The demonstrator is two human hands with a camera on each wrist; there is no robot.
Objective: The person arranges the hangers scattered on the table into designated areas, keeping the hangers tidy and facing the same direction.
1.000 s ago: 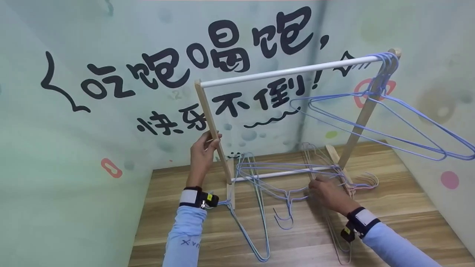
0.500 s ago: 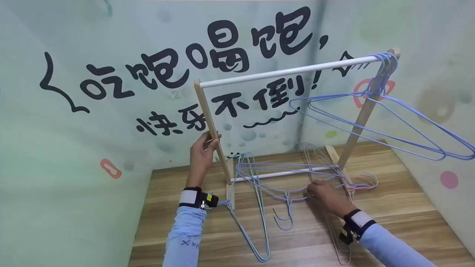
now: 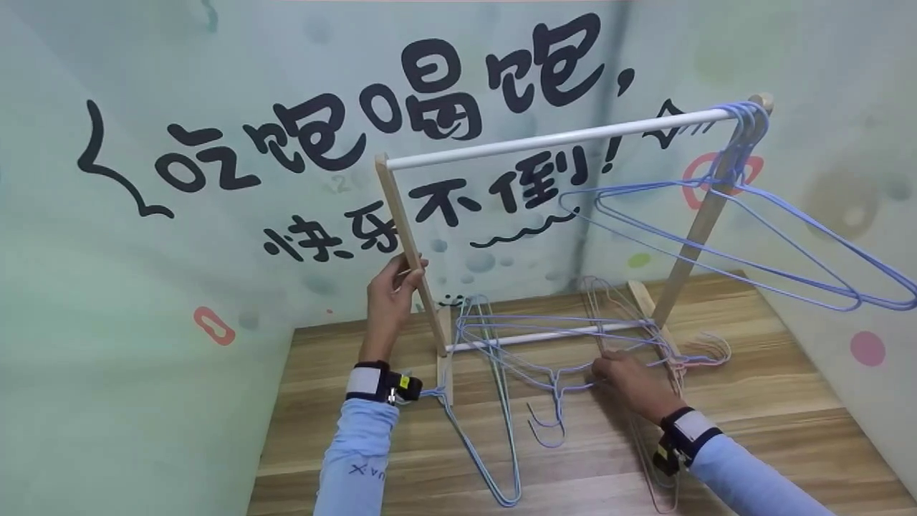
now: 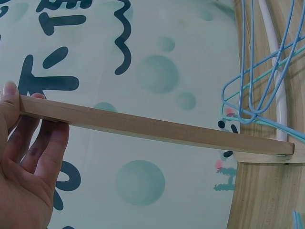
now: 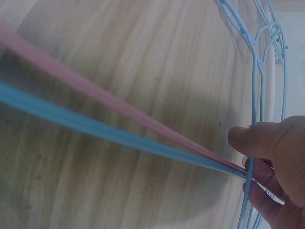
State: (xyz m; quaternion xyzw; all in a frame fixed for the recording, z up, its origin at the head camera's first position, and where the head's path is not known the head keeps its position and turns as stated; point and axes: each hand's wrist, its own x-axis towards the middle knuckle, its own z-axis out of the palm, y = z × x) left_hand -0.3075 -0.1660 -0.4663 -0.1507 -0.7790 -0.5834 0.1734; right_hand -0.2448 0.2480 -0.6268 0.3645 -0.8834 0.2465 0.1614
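In the head view my left hand [image 3: 390, 301] holds the left wooden post [image 3: 408, 236] of a small garment rack. The left wrist view shows the thumb on one side of that post [image 4: 143, 125] and fingers on the other. Low by the rack's base, my right hand [image 3: 634, 380] has its thumb and fingers around the wire of a blue hanger [image 5: 255, 95]. Blue hangers [image 3: 559, 387] lie there with their hooks toward me. Against the fingers run a pink hanger wire [image 5: 119, 105] and a light blue hanger wire [image 5: 95, 126]. The right fingertips are hidden in the head view.
Several blue hangers [image 3: 788, 208] hang at the right end of the white top rail [image 3: 559, 136]. Green-blue hangers [image 3: 512, 444] lean at the left over the lower white bar [image 3: 530, 340]. Pinkish hanger hooks [image 3: 709, 347] lie at right. Walls surround the wooden tabletop [image 3: 774, 430].
My right hand has shifted slightly left and toward me, and the nearby blue hanger hooks have moved down a little. The left hand stays on the post.
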